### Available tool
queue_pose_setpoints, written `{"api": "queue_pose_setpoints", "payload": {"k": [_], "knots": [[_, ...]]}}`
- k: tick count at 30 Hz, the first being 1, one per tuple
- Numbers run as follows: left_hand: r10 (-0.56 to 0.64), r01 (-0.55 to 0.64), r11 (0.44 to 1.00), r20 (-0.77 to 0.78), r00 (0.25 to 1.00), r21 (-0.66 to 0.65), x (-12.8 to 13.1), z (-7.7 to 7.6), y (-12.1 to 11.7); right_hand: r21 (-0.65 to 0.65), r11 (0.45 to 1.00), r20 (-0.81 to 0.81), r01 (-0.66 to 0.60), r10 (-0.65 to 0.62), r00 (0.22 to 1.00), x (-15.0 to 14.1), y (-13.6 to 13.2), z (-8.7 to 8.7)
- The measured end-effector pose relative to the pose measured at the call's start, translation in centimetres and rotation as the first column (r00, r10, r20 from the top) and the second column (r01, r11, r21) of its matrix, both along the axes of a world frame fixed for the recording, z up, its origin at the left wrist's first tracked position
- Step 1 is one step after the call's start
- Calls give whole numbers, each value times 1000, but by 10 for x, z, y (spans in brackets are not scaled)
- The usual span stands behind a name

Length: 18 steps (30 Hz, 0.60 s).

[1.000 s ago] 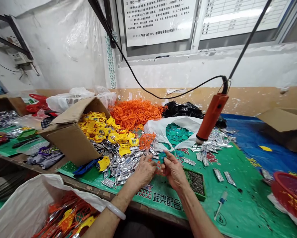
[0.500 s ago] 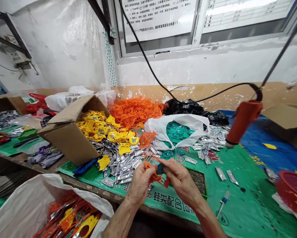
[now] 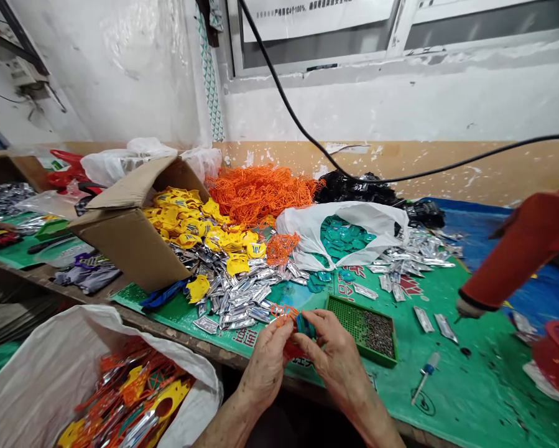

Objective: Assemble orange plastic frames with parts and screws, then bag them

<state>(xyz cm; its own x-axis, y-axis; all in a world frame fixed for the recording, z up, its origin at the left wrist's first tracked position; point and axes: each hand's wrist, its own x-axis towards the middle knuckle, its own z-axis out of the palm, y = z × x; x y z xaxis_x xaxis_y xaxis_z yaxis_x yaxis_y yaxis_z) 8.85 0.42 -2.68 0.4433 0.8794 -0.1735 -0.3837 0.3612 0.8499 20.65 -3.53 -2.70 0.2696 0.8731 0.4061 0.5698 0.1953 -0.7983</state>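
Left grip (image 3: 266, 358) closed on orange piece (image 3: 283, 310), right grip (image 3: 334, 348) closed on teal piece (image 3: 304, 326), both partly hidden, red tool (image 3: 517, 252) cropped

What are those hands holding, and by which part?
The left hand pinches an orange plastic lattice, exact spot hidden; the right hand grips a teal plastic piece, apparently by its right side.

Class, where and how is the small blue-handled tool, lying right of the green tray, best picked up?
Probably by its blue handle, coming from above and pinching across its width. The handle is the thicker end and it lies on its side; the thin shaft, slanting toward the camera, offers less to hold.
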Motion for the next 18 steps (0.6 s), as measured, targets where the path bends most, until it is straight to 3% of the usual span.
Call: {"api": "queue_pose_setpoints", "payload": {"k": [7, 10, 13, 15, 18], "knots": [[20, 11, 988, -195, 981, 155, -7, -2, 1, -156, 985, -249, -71, 31, 968, 4, -5, 13], [11, -12, 1000, -46, 999, -22, -6, 7, 1, -179, 984, -368, -21, -47, 929, 9, -9, 12], [-21, 30, 974, 42, 999, -226, -7, 14, 2, -210, 977, -462, 36, -131, 877, 16, -15, 10], [-38, 54, 944, 54, 998, -324, -8, 17, 2, -205, 977, -433, 55, -141, 890, 20, -21, 9], [-46, 78, 909, 87, 995, -409, -8, 17, 0, -151, 988, -261, 43, -82, 962, 20, -29, 9]]}}
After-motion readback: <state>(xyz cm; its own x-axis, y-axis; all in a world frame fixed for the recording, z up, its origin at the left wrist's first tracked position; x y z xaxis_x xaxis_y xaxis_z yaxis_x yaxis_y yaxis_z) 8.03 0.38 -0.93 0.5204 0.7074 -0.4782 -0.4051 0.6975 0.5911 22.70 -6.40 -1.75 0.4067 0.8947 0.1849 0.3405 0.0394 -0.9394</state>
